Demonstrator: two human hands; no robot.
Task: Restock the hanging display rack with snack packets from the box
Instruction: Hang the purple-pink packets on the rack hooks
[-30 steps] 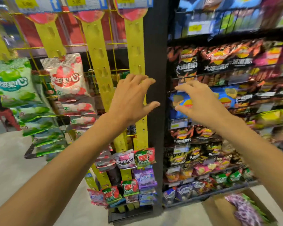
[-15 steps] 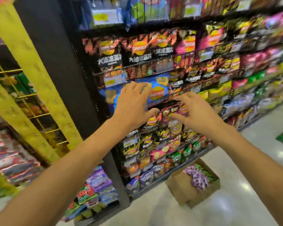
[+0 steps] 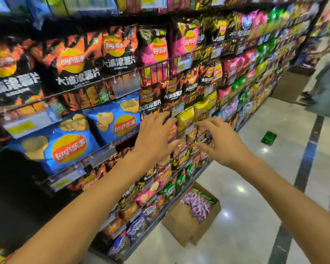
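Observation:
A brown cardboard box [image 3: 181, 223] stands on the floor at the foot of the shelves, holding purple and green snack packets [image 3: 197, 205]. My left hand [image 3: 154, 138] and my right hand [image 3: 220, 141] are both raised in front of the chip shelves, fingers spread, nothing in either. They hover well above the box. The yellow hanging display rack is out of view.
Wire-fronted shelves [image 3: 160, 63] packed with chip bags run along the left and recede to the right. A glossy tiled floor [image 3: 255, 178] lies on the right, with a green mark [image 3: 268, 137] on it. A person's legs [image 3: 324, 88] stand at the far right.
My view has swung right, away from the yellow hanging strips, which have left the frame. The box on the floor is now more fully in sight. Both hands stayed raised and empty.

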